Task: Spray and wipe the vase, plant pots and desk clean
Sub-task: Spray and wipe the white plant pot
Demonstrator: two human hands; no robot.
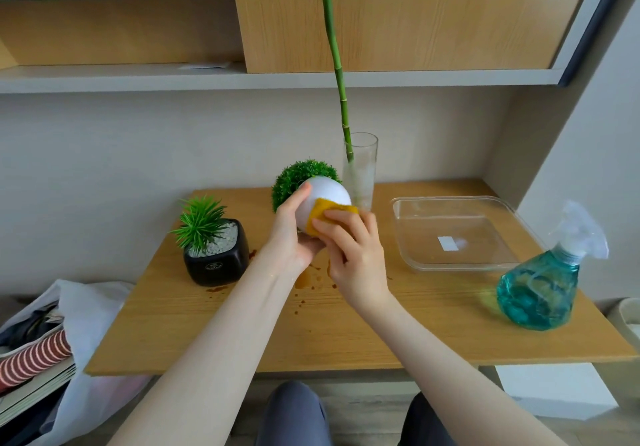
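My left hand [294, 238] grips a round white plant pot [327, 193], lifted above the desk and tilted away so its green ball plant [298, 177] points toward the wall. My right hand [353, 255] presses a yellow sponge [327, 212] against the pot's lower side. Behind them stands a clear glass vase [362, 172] holding a tall bamboo stalk [337, 75]. A black square pot [218, 258] with a spiky green plant and white pebbles sits at the left. Brown spill stains [304, 281] mark the wooden desk [381, 335] under my hands.
A clear plastic tray [453, 234] lies at the right, and a spray bottle [543, 283] of blue liquid stands near the desk's right edge. Shelves hang above the desk. A white bag [79, 310] with books and fabric sits left of the desk.
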